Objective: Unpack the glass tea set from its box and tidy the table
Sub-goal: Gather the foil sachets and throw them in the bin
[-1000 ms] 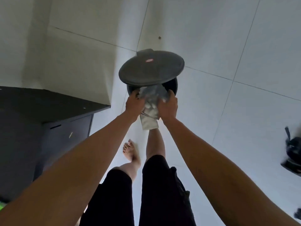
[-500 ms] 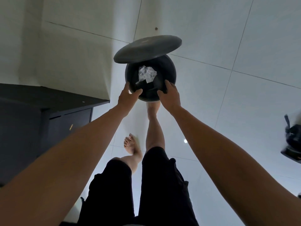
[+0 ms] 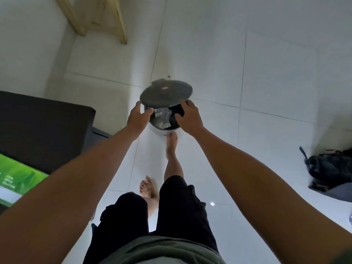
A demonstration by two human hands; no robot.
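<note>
Down on the white tiled floor point(image 3: 276, 77), close to the wall corner, your pedal bin point(image 3: 165, 122) stands with its dark lid point(image 3: 166, 94) tipped partly over the mouth. Your bare foot point(image 3: 171, 141) reaches to the bin's base, apparently on the pedal. Crumpled clear wrapping point(image 3: 162, 116), which I take for packing from the tea set, sits inside, at the near rim of the bin.

Your left hand point(image 3: 138, 119) is spread and empty at the bin's left rim, holding nothing. Your right hand point(image 3: 188, 118) is likewise spread and empty at the right rim, fingertips up near the lid's edge.

Mind these risks. If you ease off the pedal now, the lid may drop onto your fingers, since both hands flank the opening. The wrapping looks springy and sits high; it could catch the lid and keep it from seating, or spill onto the floor. You stand balanced on one leg, so a slip on the glossy tile is possible. The tea set itself is not in view.
</note>
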